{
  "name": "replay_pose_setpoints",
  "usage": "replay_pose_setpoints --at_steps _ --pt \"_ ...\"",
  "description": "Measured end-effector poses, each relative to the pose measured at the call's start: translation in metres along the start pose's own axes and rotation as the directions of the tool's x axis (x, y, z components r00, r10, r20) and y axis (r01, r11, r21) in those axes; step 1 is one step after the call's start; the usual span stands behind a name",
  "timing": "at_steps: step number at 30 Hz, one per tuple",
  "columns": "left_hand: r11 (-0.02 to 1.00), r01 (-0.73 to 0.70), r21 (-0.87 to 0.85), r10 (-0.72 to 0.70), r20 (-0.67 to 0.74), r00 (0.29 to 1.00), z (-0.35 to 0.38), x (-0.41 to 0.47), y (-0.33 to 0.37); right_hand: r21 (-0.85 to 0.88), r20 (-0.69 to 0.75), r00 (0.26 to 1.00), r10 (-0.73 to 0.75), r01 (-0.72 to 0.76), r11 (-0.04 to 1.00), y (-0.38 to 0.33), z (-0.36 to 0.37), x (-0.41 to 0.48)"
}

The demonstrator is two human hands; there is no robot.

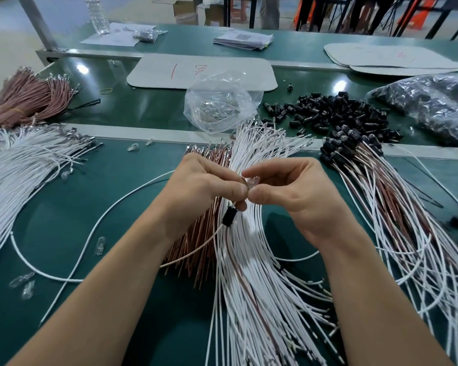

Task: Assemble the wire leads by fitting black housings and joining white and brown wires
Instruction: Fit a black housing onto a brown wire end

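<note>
Centrally, on green bench (90, 207), noted white wires (251, 273) fanned toward viewer, with brown wires (193, 249) touching at their left. Further right, found finished leads (397, 207); behind those, loose housings (336, 112) in a pile. Above the white fan, observed left hand (198, 186) and right hand (288, 191) with fingertips meeting, both pinching a clear part (250, 182). Just below left thumb, seen one black housing (228, 219) hanging on a wire.
</note>
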State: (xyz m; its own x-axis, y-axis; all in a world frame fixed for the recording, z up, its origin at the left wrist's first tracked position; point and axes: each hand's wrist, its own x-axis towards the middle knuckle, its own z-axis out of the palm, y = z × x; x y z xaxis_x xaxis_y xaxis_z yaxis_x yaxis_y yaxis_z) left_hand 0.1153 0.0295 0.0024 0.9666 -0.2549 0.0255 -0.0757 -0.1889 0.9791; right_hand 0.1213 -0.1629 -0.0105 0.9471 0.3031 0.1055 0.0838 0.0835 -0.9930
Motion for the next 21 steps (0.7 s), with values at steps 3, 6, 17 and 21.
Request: replay_pose_setpoints --at_steps 3,6,17,21 --pt "0.998 0.049 -0.039 -0.048 0.019 0.999 -0.0006 -0.0018 -0.0018 -0.035 0.078 0.996 -0.033 0.036 0.999 -0.0018 -0.0031 -0.0003" --pt "0.997 0.065 -0.049 -0.065 0.012 0.998 0.0011 -0.002 -0.0032 -0.066 0.103 0.994 -0.042 0.049 0.997 -0.0015 -0.0061 -0.0007" --pt "0.991 0.125 -0.04 -0.125 0.011 0.992 0.003 0.0002 -0.0056 0.004 -0.104 0.991 -0.089 0.09 0.996 0.002 -0.0061 0.0028" --pt "0.976 0.151 -0.159 -0.155 -0.015 0.988 0.0019 0.0021 -0.0044 0.04 -0.122 0.986 -0.111 0.116 0.992 0.0027 -0.0066 0.0034"
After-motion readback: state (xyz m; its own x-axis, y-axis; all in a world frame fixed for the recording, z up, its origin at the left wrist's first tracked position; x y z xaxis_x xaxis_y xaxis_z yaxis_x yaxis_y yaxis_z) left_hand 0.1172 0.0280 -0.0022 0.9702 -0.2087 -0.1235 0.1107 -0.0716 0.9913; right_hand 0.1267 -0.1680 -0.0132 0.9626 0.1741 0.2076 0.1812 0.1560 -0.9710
